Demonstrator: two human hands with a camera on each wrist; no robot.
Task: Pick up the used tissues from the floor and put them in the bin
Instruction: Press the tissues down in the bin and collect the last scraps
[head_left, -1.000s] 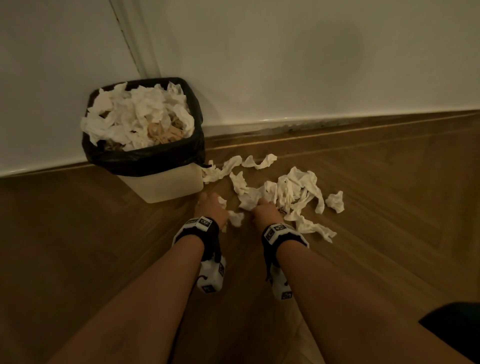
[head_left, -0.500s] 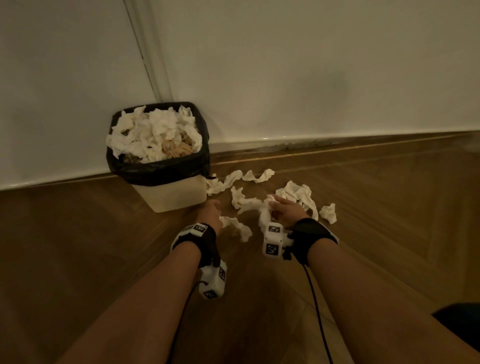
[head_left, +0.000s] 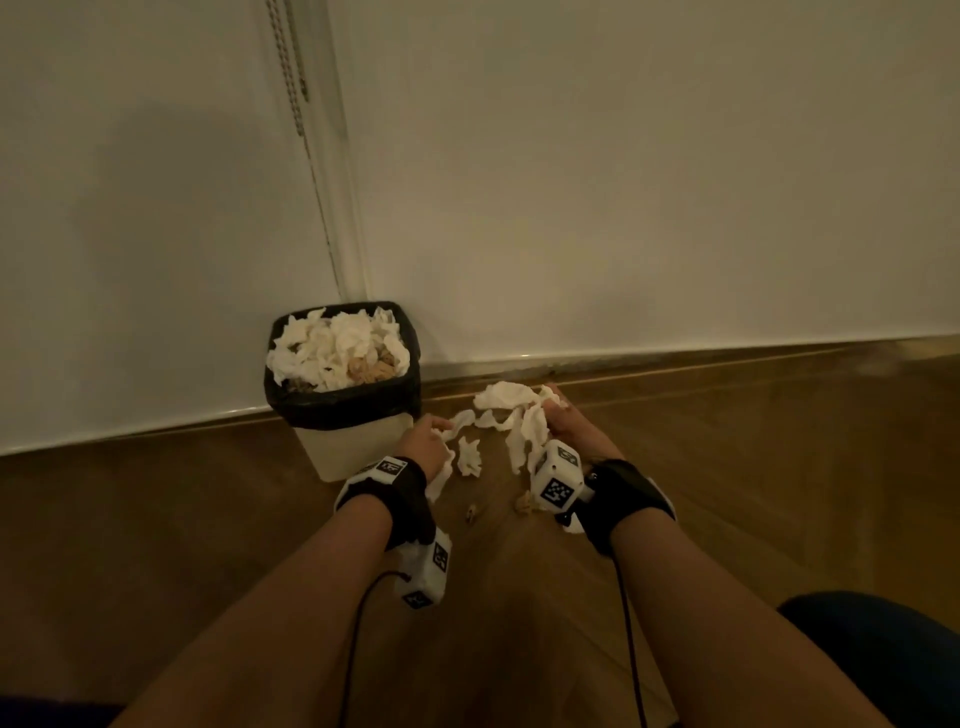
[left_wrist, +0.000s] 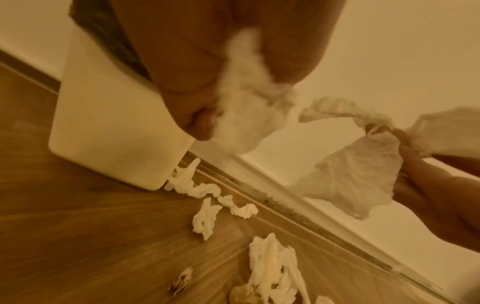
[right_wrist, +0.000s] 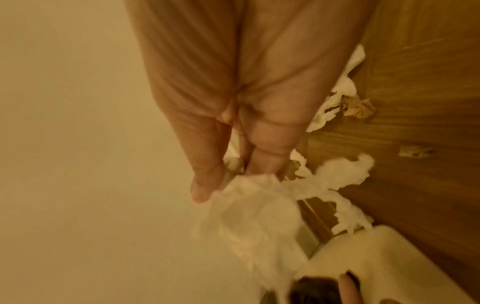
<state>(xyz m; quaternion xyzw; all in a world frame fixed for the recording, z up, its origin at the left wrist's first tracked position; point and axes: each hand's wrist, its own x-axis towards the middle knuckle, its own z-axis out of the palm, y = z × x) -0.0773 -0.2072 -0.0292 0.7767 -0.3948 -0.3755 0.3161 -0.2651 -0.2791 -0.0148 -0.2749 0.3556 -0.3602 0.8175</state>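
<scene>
Both hands clutch crumpled white tissues: left hand (head_left: 427, 446) beside the black-lined white plastic bin (head_left: 358, 447), right hand (head_left: 563, 423) further right; loose tissues (left_wrist: 205, 218) lie on the wooden floor (head_left: 753, 467) below them.

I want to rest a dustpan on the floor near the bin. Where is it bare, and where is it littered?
Bare wooden floor lies left of the bin, and also right of the right hand along the skirting. It is crowded between bin and right hand: loose tissues and brown scraps. Both hands grip tissues; the left hand is beside the bin.
</scene>
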